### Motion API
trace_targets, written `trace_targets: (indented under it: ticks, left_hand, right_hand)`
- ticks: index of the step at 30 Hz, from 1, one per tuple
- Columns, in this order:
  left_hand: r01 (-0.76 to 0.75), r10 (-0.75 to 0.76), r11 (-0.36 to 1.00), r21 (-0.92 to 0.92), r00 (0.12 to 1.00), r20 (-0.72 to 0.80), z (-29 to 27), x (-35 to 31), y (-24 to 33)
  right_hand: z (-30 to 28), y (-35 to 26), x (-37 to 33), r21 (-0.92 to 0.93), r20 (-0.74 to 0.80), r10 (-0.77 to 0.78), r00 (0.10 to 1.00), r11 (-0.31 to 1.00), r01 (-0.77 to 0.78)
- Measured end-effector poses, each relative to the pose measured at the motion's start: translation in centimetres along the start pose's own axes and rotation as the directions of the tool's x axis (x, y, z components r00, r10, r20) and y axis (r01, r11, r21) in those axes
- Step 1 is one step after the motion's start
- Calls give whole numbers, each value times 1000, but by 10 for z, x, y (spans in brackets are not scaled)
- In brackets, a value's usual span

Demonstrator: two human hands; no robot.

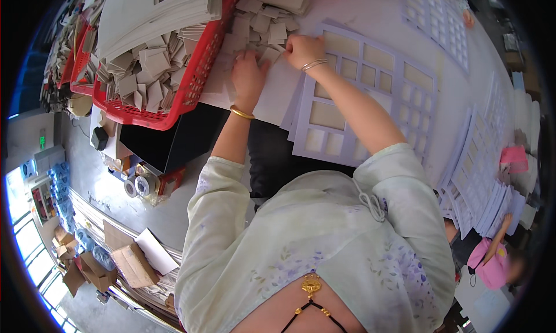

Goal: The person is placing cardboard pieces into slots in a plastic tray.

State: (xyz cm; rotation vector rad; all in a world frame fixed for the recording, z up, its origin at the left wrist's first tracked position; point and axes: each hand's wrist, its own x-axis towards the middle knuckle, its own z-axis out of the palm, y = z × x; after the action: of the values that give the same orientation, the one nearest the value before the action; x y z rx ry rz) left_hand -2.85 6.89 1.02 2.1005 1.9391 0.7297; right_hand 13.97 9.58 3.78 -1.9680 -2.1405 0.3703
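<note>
My left hand (249,78) rests on the white tabletop, beside a loose heap of small greyish card pieces (262,24). Its fingers are slightly bent, and the thumb stands apart from them. At the heap's near right edge is my right hand (304,51), its fingers curled in a pinch; whatever lies between the fingertips is too small to make out. Under my right forearm lies a white panel (399,81) cut with many rectangular windows, several showing beige card. More such sheets stick out beneath its left edge.
A red plastic basket (200,72) full of card pieces and larger boards stands at left. Stacks of windowed panels (478,159) lie on the right, another panel (437,20) at the far right. A person in pink (488,262) is at lower right. Cardboard boxes (133,263) stand lower left.
</note>
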Motion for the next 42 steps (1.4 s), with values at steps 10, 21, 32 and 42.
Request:
trace_targets:
  ticks: [10,21,32,42]
  left_hand:
    - [18,-19,889,-458,1000,1,-14,-32,7]
    - [64,284,790,-610,844,456,-81,-128,64]
    - [-161,458,815,-557,768,449,-84,-108,88]
    - [-212,506,805,-553,733,455,-62,-116,85]
  right_hand:
    - [-41,30,-55,508,-195,-60,979,848,153]
    - [-62,66,-213,840,65,175,982,522,-148]
    - [-71,56,-242,738,183,73,980,649,-186]
    - [-54,58,-227,576,89,-138,986,815,62]
